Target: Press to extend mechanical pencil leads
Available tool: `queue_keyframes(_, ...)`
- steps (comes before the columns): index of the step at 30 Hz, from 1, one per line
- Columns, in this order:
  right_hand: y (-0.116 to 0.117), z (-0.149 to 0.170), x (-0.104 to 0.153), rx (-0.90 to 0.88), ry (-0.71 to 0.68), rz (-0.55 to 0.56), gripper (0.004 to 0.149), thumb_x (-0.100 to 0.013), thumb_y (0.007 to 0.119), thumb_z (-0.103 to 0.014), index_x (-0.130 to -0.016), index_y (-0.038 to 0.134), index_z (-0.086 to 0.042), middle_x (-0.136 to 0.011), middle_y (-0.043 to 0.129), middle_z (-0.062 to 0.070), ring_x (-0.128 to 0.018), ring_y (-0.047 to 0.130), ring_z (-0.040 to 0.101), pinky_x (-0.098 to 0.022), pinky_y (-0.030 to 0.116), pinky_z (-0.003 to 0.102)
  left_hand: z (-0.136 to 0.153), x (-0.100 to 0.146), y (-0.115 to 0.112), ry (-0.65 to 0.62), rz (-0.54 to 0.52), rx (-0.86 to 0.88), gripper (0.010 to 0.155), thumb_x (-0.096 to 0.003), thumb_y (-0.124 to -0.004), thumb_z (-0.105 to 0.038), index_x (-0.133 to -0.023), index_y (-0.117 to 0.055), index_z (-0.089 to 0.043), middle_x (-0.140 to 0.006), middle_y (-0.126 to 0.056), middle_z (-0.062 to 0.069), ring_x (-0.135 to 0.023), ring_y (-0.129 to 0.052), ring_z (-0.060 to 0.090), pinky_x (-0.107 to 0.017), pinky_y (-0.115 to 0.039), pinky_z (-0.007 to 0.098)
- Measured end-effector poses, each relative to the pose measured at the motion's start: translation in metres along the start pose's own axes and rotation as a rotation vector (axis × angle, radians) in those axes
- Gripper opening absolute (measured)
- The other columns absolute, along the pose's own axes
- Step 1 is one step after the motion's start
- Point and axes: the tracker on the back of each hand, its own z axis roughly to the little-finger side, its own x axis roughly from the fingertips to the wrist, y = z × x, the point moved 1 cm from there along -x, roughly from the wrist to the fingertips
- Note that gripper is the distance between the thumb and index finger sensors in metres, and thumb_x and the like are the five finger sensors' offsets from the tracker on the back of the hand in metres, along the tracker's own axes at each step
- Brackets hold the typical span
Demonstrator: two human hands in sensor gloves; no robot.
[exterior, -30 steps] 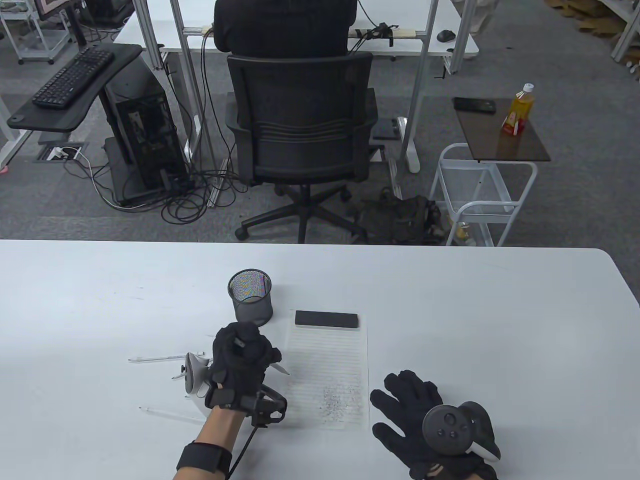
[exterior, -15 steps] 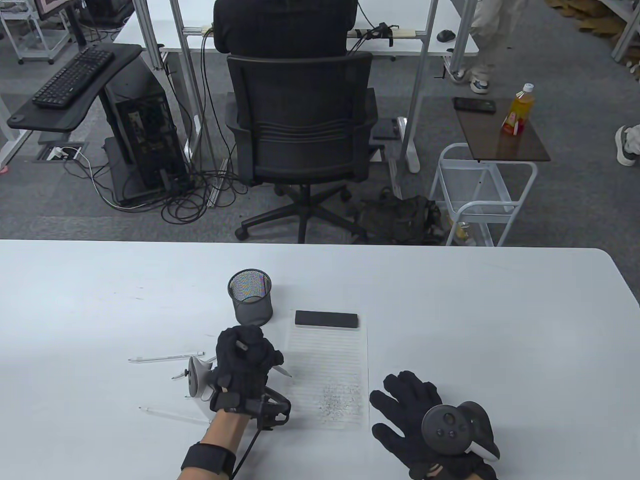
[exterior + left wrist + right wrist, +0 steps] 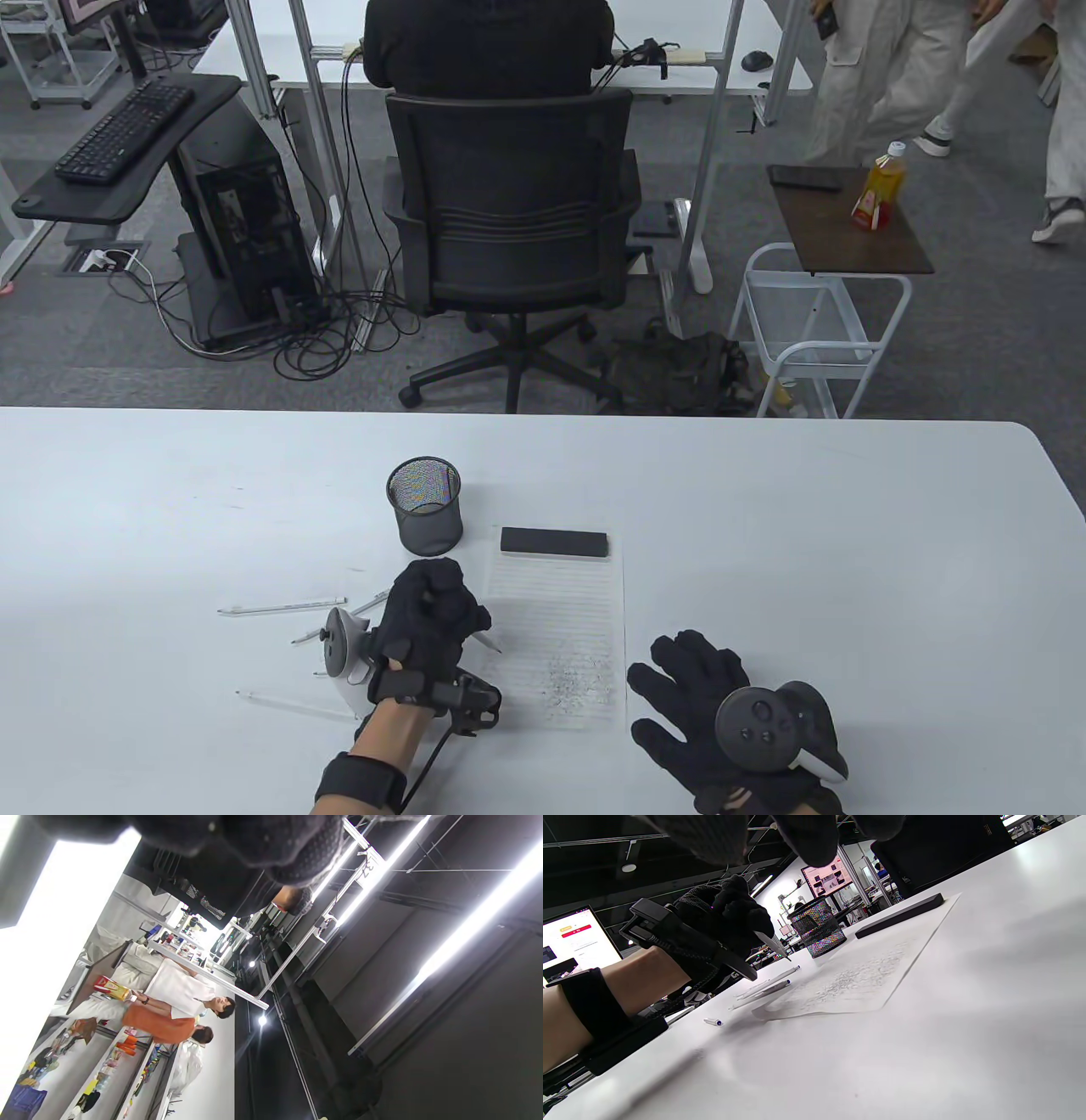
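The white worktop carries everything here, and a sheet of lined paper lies near its front edge, smudged with grey graphite marks in its lower part. A flat black block sits across the top of the sheet, and a black mesh pen cup stands upright just beyond the sheet's upper left corner. To the right of the paper the right hand rests palm down on the worktop, fingers spread apart and holding nothing, its dark tracker on the back. At the sheet's left edge the left hand is curled into a fist around a mechanical pencil, gripping it with the pointed tip slanting down toward the paper; from the right wrist view the tip hangs just above the surface, and I cannot tell whether it touches. Left of that hand several more pale mechanical pencils lie loose on the worktop: one long one farther back, another nearer the front edge, and a short stretch of a third showing beside the white tracker.
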Motion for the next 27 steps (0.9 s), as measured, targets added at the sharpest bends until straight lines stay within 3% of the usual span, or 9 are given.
queue_keyframes(6, 0.0, 0.0, 0.0, 0.0, 0.001, 0.0, 0.066, -0.056, 0.073, -0.05, -0.108, 0.068, -0.012, -0.114, 0.048, 0.028, -0.104, 0.038, 0.063, -0.065, 0.031, 0.083, 0.009, 0.002, 0.005, 0.012, -0.002, -0.05, 0.062, -0.0497, -0.059, -0.061, -0.075, -0.087, -0.012, -0.036, -0.094, -0.001, -0.027, -0.092, 0.025, -0.04, -0.083, 0.053)
queue_keyframes(27, 0.0, 0.001, -0.001, -0.001, 0.003, -0.003, 0.066, -0.056, 0.073, -0.05, -0.108, 0.068, -0.012, -0.114, 0.048, 0.028, -0.104, 0.038, 0.063, -0.065, 0.031, 0.083, 0.017, 0.002, 0.005, 0.029, 0.034, -0.135, 0.056, -0.0499, -0.061, -0.054, -0.075, -0.086, -0.011, -0.035, -0.093, -0.001, -0.026, -0.092, 0.026, -0.039, -0.084, 0.054)
